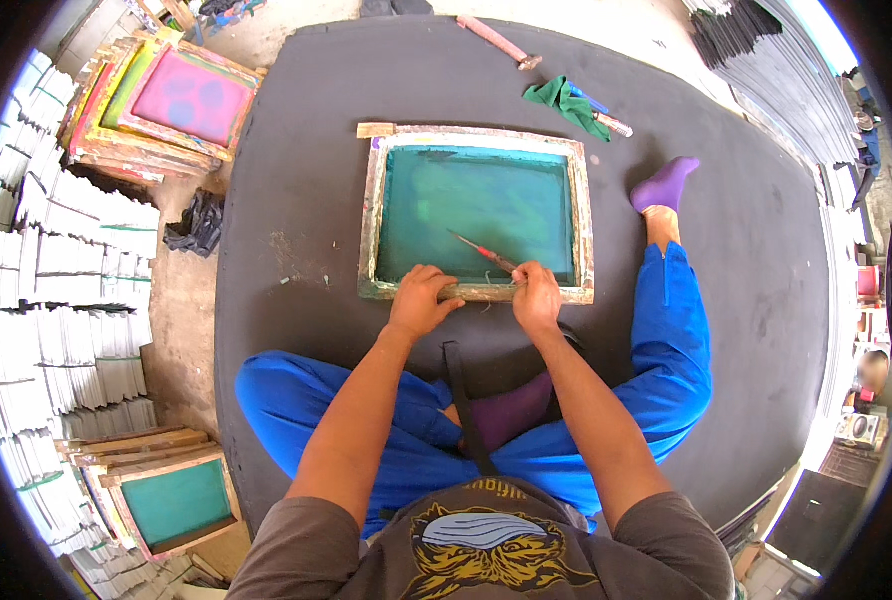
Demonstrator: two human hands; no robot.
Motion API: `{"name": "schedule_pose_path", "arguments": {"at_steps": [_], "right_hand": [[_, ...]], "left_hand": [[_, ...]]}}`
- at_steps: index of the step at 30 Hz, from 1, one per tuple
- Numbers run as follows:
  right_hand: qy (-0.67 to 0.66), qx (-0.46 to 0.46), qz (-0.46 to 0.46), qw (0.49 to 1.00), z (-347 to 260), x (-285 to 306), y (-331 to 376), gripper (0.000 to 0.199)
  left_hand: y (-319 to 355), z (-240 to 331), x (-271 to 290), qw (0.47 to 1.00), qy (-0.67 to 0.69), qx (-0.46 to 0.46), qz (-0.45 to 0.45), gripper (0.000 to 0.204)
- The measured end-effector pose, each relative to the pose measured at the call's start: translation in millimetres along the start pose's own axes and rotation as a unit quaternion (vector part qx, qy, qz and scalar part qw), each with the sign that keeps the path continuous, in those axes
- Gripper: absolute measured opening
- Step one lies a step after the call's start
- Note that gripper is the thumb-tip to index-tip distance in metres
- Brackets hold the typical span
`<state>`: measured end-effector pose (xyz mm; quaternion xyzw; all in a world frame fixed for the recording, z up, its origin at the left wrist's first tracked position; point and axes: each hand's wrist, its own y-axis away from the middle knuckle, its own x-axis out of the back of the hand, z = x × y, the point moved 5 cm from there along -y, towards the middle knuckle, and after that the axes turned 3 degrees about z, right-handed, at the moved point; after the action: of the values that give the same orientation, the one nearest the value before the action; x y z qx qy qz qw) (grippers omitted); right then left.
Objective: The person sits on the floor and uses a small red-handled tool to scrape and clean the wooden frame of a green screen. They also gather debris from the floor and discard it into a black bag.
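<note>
A wooden-framed printing screen (374, 210) with green-teal mesh lies flat on a dark mat in front of me. My left hand (421, 298) presses down on the frame's near rail. Just to its right, my right hand (536, 295) grips a screwdriver (478, 250) with a red shaft, its tip pointing up-left over the mesh. I sit cross-legged in blue trousers and purple socks behind the frame.
The dark mat (286, 150) covers the floor. A hammer (501, 42) and a green cloth (566, 102) lie at its far side. Stacked framed screens (171, 100) sit far left, another screen (176, 500) near left, white paper stacks (66, 300) along the left, dark sheets (766, 70) far right.
</note>
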<state>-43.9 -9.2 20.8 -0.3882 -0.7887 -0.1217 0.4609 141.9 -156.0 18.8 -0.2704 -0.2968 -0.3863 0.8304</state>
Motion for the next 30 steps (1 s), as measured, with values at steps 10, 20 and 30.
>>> {"name": "schedule_pose_path", "arguments": {"at_steps": [10, 20, 30], "right_hand": [[-0.037, -0.004, -0.059, 0.998, 9, 10, -37, 0.007], [-0.024, 0.151, -0.065, 0.986, -2, 15, 22, 0.021], [0.074, 0.101, 0.036, 0.992, -14, -12, 32, 0.010]], "left_hand": [[-5, 2, -1, 1.000, 0.010, 0.017, -0.011, 0.043], [-5, 5, -1, 1.000, -0.011, 0.019, -0.009, 0.041], [-2, -3, -3, 1.000, -0.008, 0.017, -0.009, 0.044]]}}
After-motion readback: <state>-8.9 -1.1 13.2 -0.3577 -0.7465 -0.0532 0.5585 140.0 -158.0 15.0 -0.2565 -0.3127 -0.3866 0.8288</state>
